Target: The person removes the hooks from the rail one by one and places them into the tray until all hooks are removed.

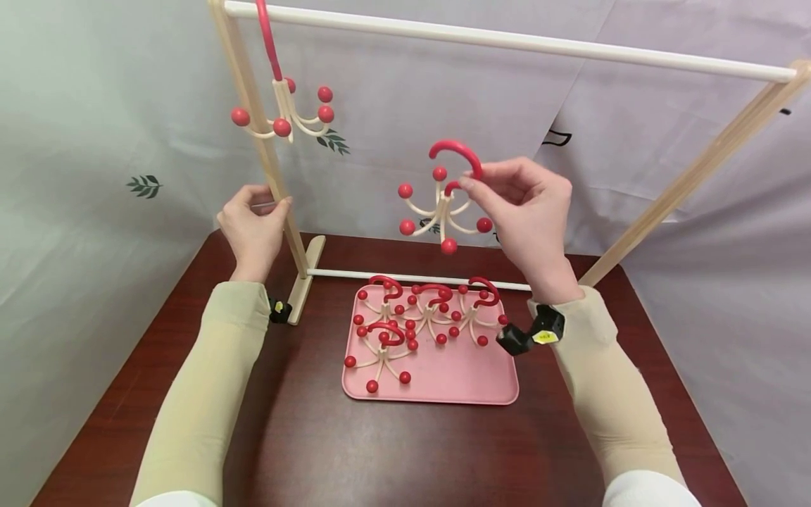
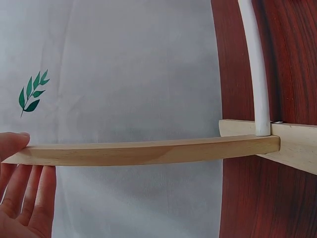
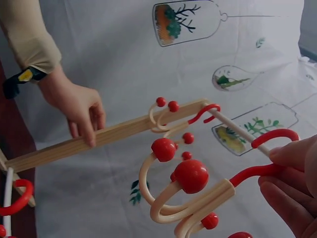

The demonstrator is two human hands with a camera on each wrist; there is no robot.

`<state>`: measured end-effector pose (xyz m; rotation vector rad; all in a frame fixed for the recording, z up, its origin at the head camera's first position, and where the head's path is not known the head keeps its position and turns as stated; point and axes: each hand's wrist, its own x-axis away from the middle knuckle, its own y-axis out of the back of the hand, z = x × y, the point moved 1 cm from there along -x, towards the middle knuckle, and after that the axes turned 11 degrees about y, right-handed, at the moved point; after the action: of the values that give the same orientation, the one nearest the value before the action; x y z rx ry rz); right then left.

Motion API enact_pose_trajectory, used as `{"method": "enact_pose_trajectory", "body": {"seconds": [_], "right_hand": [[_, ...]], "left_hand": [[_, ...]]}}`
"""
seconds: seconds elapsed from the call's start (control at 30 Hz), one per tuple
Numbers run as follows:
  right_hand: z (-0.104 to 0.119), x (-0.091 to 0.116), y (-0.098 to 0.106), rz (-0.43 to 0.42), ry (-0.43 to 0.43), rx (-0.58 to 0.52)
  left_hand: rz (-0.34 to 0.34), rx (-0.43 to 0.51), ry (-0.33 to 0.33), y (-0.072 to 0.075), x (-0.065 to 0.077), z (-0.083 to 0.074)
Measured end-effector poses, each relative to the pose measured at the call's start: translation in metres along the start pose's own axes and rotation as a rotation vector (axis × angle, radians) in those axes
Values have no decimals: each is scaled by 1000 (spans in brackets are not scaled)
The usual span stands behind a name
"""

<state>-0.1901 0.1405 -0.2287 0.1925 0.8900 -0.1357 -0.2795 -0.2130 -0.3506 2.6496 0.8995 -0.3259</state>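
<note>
In the head view my right hand [image 1: 529, 204] pinches the red hook of a hanger [image 1: 445, 201] between thumb and fingers. Its pale curved arms end in red balls, and it is held up in front of the rack, above the tray. In the right wrist view the hook [image 3: 275, 136] curves over from the fingertips. My left hand [image 1: 253, 225] grips the left wooden upright [image 1: 269, 165] of the rack, thumb on one side and fingers on the other, as the left wrist view shows. A second hanger [image 1: 285, 105] hangs by its red hook at the left end of the white top bar [image 1: 507, 41].
A pink tray [image 1: 469, 380] on the dark wood table [image 1: 393, 451] holds several more hangers of this kind, their hooks upward. The right upright [image 1: 690, 176] slants at the far right. A white lower bar [image 1: 342, 273] runs behind the tray. Patterned cloth [image 1: 158, 91] hangs behind.
</note>
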Motion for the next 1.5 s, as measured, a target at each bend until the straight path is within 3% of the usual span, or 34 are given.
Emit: {"method": "enact_pose_trajectory", "body": {"seconds": [0.23,0.43,0.93,1.5], "right_hand": [[-20,31,9,54,-27,-23],[-20,58,17,109,-71,-58],[-26,116,46,246,-197,-24],[-50,169,39,361,-432,-100]], "left_hand": [[8,16,16,3,0,2],[7,5,29,4,0,3],[-1,-12,13,5,2,-1],[-8,-24,3,5,2,0]]}}
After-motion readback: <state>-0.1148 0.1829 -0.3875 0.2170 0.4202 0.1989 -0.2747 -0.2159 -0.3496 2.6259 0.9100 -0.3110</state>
